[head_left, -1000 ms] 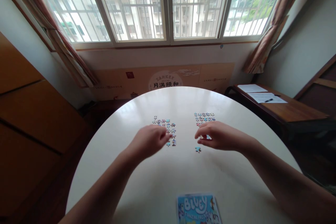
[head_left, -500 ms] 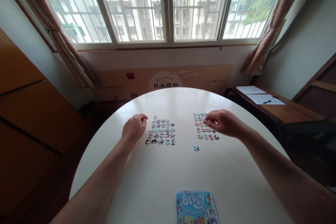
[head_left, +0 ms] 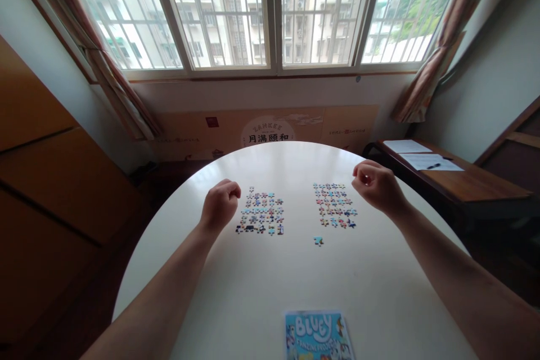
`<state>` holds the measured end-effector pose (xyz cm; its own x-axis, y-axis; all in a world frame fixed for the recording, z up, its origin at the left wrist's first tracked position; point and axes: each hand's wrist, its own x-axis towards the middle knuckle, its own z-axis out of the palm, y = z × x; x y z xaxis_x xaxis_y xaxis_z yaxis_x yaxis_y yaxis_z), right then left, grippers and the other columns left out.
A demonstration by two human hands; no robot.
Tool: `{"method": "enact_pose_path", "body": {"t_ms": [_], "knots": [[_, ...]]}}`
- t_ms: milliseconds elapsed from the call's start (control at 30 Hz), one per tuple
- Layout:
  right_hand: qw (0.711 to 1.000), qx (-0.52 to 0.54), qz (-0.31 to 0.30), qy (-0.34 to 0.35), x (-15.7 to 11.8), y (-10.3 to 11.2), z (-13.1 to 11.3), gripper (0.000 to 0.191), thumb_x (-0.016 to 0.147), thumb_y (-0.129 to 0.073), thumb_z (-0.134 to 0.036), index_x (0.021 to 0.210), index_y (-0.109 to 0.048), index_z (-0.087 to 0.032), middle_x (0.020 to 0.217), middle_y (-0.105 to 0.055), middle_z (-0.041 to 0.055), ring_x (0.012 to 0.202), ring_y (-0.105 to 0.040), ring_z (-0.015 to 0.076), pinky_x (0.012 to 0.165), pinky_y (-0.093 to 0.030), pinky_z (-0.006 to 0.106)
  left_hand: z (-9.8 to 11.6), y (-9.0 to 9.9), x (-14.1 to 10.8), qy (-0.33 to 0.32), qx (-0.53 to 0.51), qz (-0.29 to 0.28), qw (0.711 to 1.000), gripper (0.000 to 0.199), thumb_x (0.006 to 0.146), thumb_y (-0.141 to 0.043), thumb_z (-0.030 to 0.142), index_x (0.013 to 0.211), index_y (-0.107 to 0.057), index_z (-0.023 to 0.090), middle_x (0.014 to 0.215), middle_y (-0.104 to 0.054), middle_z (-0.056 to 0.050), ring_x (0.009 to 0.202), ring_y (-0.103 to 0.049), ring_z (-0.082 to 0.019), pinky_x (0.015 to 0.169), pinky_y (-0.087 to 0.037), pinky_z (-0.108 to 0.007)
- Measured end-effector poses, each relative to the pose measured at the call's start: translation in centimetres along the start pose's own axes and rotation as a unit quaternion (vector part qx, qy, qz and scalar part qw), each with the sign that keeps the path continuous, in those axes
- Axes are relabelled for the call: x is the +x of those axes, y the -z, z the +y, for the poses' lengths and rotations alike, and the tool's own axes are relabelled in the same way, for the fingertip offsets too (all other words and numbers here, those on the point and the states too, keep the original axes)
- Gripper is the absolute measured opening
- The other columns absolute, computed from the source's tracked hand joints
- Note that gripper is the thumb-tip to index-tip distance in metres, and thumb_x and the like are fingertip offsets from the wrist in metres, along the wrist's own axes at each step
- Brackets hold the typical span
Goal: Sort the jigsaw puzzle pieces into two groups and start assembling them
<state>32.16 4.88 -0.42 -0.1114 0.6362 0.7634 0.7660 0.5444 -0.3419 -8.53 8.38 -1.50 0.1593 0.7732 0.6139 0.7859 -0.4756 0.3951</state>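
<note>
Jigsaw pieces lie on the white round table (head_left: 270,292) in two groups. Beside the left group of jigsaw pieces (head_left: 262,211) is my left hand (head_left: 221,202), its fingers curled closed; whatever it holds, if anything, is hidden. My right hand (head_left: 377,184) is held beyond the upper right corner of the right group of jigsaw pieces (head_left: 333,202), apart from it. Its thumb and fingers are curled into a loop, and I cannot make out anything in them. A single blue jigsaw piece (head_left: 318,241) lies below the right group.
A blue picture card marked "Bluey" (head_left: 318,334) lies at the near side of the table. To the right, a wooden bench (head_left: 493,180) bears papers (head_left: 430,161) and a pen. Behind the table are a printed board (head_left: 307,124) and a barred window.
My right hand has moved right and away, off the right group of pieces, uncovering its upper right part. My left hand stays beside the left group, its fingers curled a little more.
</note>
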Motion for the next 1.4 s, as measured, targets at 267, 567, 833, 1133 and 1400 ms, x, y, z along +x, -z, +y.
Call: {"method": "enact_pose_path", "body": {"t_ms": [267, 567, 833, 1133, 1400], "knots": [[1.000, 0.016, 0.011, -0.005, -0.3, -0.6, 0.5, 0.019, 0.073, -0.051, -0.003, 0.071, -0.051, -0.022, 0.079, -0.067, 0.0024, 0.071, -0.060, 0.0185, 0.058, -0.046, 0.028, 0.1, 0.5, 0.1, 0.023, -0.010, 0.082, 0.996, 0.018, 0.057, -0.043, 0.003, 0.058, -0.041, 0.021, 0.054, -0.043, 0.004, 0.053, -0.042, -0.013, 0.054, -0.033, -0.025], [1.000, 0.010, -0.018, 0.013, -0.5, -0.4, 0.6, 0.025, 0.072, -0.047, -0.001, 0.069, -0.062, -0.021, 0.068, -0.067, -0.0001, 0.064, -0.062, 0.0172, 0.062, -0.047, 0.029, 1.6, 0.9, -0.1, -0.005, -0.060, 0.019, 0.998, 0.014, 0.055, -0.045, 0.006, 0.054, -0.046, 0.020, 0.050, -0.047, 0.005, 0.050, -0.045, -0.012, 0.050, -0.033, -0.023], [1.000, 0.008, -0.015, 0.009, -0.4, -0.2, 0.3, 0.026, 0.072, -0.047, -0.002, 0.068, -0.063, -0.021, 0.069, -0.069, 0.0010, 0.066, -0.065, 0.0185, 0.063, -0.050, 0.031, 0.4, 0.6, -0.4, -0.021, 0.011, 0.064, 0.998, 0.016, 0.061, -0.043, 0.006, 0.058, -0.049, 0.020, 0.058, -0.053, 0.002, 0.056, -0.049, -0.014, 0.057, -0.037, -0.027], [0.999, 0.037, -0.039, 0.008, -0.5, -0.3, 0.0, 0.017, 0.087, -0.059, -0.018, 0.094, -0.074, -0.020, 0.081, -0.072, 0.0042, 0.067, -0.064, 0.0187, 0.059, -0.052, 0.032, 1.4, 0.9, -0.4, 0.001, -0.027, 0.016, 1.000, 0.021, 0.080, -0.045, 0.019, 0.067, -0.061, 0.021, 0.071, -0.064, -0.001, 0.065, -0.058, -0.017, 0.064, -0.044, -0.029], [0.999, 0.030, -0.032, -0.004, -0.7, -0.4, 0.2, 0.017, 0.092, -0.060, -0.026, 0.092, -0.076, -0.020, 0.085, -0.076, 0.0052, 0.067, -0.066, 0.0192, 0.059, -0.052, 0.032, 2.5, 1.2, -0.4, -0.041, -0.026, -0.002, 0.999, 0.059, 0.098, -0.042, 0.038, 0.042, -0.047, 0.020, 0.052, -0.057, -0.002, 0.054, -0.056, -0.014, 0.063, -0.043, -0.029]]}}
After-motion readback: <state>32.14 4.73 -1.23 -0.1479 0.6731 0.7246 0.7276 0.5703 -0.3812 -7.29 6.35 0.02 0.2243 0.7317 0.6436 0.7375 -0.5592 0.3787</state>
